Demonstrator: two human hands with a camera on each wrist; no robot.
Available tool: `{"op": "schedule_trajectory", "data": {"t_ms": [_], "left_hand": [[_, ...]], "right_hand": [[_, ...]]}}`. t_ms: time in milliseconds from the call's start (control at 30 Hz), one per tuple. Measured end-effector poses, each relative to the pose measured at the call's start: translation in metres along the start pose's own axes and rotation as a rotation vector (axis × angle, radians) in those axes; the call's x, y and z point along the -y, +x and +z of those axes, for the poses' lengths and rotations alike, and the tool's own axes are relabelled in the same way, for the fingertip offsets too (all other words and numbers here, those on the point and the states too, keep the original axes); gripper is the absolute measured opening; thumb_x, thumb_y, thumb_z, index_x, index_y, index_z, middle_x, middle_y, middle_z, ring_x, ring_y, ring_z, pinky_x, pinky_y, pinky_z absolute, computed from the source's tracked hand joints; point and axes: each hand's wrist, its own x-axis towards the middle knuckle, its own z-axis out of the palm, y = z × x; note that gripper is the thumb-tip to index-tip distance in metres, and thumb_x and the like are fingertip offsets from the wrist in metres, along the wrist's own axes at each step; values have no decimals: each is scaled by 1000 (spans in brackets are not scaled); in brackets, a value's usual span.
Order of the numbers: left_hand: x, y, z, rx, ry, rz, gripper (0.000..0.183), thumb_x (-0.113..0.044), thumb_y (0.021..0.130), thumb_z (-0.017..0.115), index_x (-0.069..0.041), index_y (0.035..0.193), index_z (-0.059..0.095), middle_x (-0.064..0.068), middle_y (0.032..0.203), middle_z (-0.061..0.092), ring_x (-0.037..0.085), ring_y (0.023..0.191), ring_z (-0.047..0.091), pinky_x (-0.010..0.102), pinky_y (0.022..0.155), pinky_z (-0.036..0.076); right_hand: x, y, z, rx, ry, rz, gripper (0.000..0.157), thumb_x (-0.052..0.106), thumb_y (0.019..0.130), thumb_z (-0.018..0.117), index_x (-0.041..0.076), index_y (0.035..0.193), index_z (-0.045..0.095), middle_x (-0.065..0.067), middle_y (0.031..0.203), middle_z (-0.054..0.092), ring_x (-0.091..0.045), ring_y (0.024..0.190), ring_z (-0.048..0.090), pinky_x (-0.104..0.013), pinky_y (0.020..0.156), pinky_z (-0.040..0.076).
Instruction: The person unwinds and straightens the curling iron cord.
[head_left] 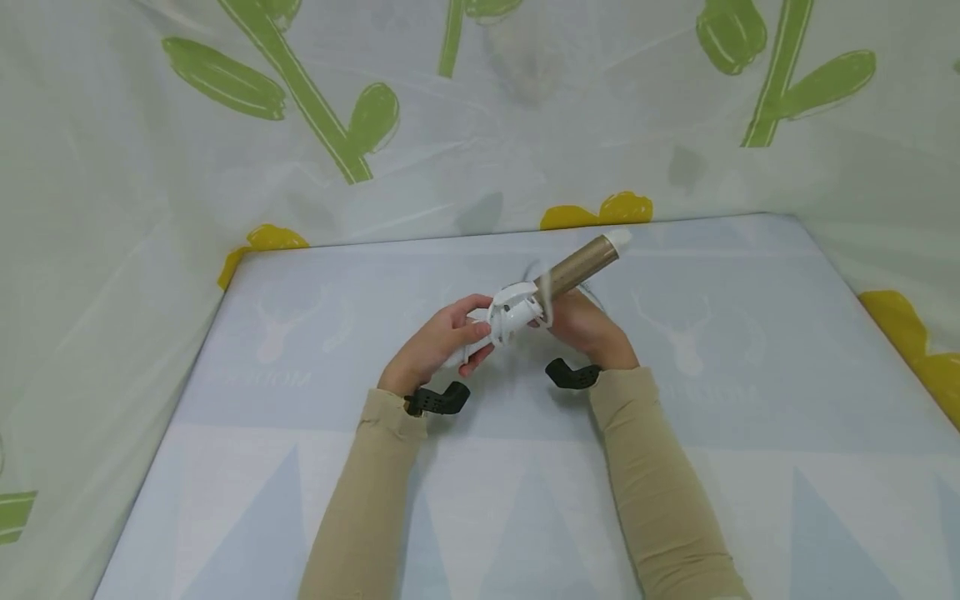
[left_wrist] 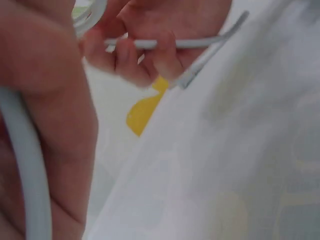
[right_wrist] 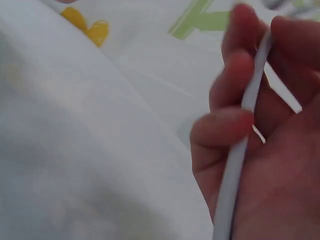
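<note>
A curling iron with a gold barrel (head_left: 577, 268), a pale tip and a white handle (head_left: 480, 337) points up to the right, held above the table. My left hand (head_left: 438, 340) grips the handle, the thumb lying along its near side. Loops of pale cord (head_left: 547, 298) pass around the iron where barrel meets handle. Behind the barrel is my right hand (head_left: 588, 329), partly hidden by it in the head view. The right wrist view shows its fingers (right_wrist: 225, 129) curled round a length of the cord (right_wrist: 232, 180), which crosses the palm.
The table (head_left: 480, 500) wears a pale cover with blue triangles and faint deer heads. A white curtain (head_left: 420, 167) with green leaves and yellow flowers stands along its back and sides. Black wrist mounts (head_left: 442, 398) stick out at both cuffs.
</note>
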Motion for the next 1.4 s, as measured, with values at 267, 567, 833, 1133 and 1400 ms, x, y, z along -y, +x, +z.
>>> {"op": "schedule_trajectory", "data": {"t_ms": [267,567,833,1133,1400], "left_hand": [[-20,-10,5,-77,86,39,29,-25,87,58,-12,113,54,17,62,51,39,51,41,37,64,40],[-18,-22,-15,-37,102,-28,23,-22,87,58,-9,106,60,21,66,50,29,47,41,33,57,40],[-12,-28,-31,31,161,-85,24,-26,85,61,-12,105,62,15,63,48,24,49,42,30,47,40],[-32,-36,-29,-70,217,-127,33,-27,83,63,-13,113,60,16,66,51,28,55,43,42,55,41],[-11,-31,-40,-156,188,-113,38,-34,81,65,-18,115,59,14,68,52,24,54,44,42,54,40]], "right_hand": [[43,-12,5,-239,-342,60,16,8,90,49,5,77,57,-4,90,60,-20,75,42,-32,67,30],[69,-21,14,-390,-611,58,22,17,90,54,7,107,65,-2,108,62,-16,98,50,-33,84,36],[68,-28,-4,-325,-793,-31,26,20,88,57,12,112,64,-5,111,62,-14,104,54,-36,86,39],[72,-31,-15,-565,-865,36,23,31,87,58,26,108,66,3,104,63,-14,81,47,-30,67,36],[80,-30,-7,-645,-939,-33,27,35,89,51,27,112,64,3,99,65,-9,81,50,-25,64,36]]}}
